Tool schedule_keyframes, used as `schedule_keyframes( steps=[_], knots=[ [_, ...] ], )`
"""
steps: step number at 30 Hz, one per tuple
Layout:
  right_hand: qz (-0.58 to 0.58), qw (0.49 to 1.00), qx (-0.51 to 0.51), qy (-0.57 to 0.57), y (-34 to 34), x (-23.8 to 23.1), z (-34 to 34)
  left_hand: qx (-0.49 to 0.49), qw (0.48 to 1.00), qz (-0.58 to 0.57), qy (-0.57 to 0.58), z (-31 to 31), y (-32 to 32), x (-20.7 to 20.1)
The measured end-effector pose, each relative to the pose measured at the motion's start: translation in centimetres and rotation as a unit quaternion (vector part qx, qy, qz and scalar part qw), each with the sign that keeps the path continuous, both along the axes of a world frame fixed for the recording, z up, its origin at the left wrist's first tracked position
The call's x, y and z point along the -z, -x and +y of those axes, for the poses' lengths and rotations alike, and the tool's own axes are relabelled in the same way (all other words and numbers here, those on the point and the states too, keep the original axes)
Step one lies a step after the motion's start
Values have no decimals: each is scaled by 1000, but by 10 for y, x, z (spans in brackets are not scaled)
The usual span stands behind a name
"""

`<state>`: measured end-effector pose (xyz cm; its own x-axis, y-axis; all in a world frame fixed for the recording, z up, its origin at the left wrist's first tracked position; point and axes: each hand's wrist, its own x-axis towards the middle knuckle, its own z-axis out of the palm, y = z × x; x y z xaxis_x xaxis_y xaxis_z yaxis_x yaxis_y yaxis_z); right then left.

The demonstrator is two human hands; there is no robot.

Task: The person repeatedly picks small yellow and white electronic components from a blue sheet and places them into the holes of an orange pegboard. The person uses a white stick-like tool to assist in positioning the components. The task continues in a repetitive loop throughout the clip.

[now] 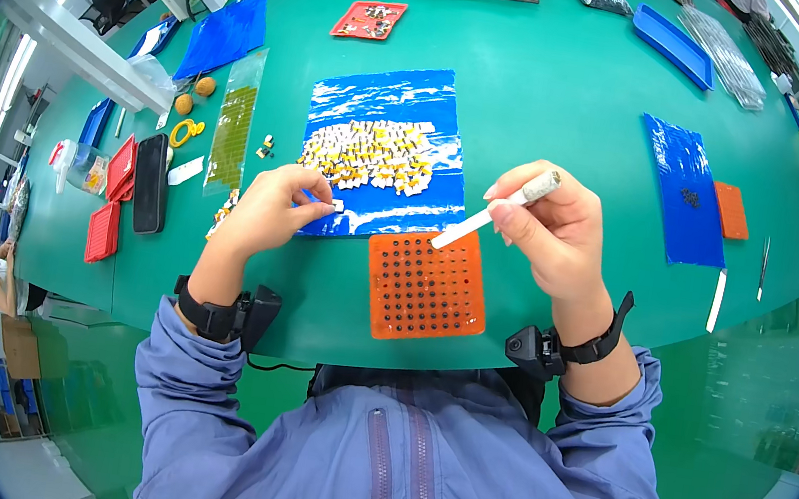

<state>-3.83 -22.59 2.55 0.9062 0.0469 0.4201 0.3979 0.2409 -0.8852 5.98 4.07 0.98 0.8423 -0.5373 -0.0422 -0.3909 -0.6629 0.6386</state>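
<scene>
My right hand (555, 232) grips a white stick tool (468, 226) with a wrapped upper end. The stick slants down to the left, and its tip is over the far edge of an orange tray (478, 312). Rows of small holes cover this tray, many with black pieces in them. Thumb and finger of my left hand (274, 208) pinch together at a small white piece (338, 205) over a blue sheet (380, 93). On that sheet lies a heap of small white and yellow parts (372, 153), just beyond my left fingertips.
At right, another blue sheet (673, 164) bears small dark pieces beside an orange block (731, 210) and tweezers (763, 269). A red tray (369, 19) of parts stands farther back. To the left lie a black case (152, 185), yellow tape (185, 132) and red trays (103, 233).
</scene>
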Motion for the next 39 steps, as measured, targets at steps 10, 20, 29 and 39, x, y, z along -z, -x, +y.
schedule_keyframes(
  steps=[10, 20, 29, 39],
  knots=[
    [59, 995, -74, -9, 5, -3, 1, 49, 869, 258, 420, -17, 49, -30],
    [59, 993, -99, 15, 3, -1, 2, 176, 682, 378, 601, -42, 59, 1],
    [64, 993, -90, 40, 0, 0, 3, 158, 637, 394, 643, -43, 61, 9],
    [10, 990, -52, 129, -3, 2, 2, 153, 650, 379, 641, -42, 61, 10]
  ],
)
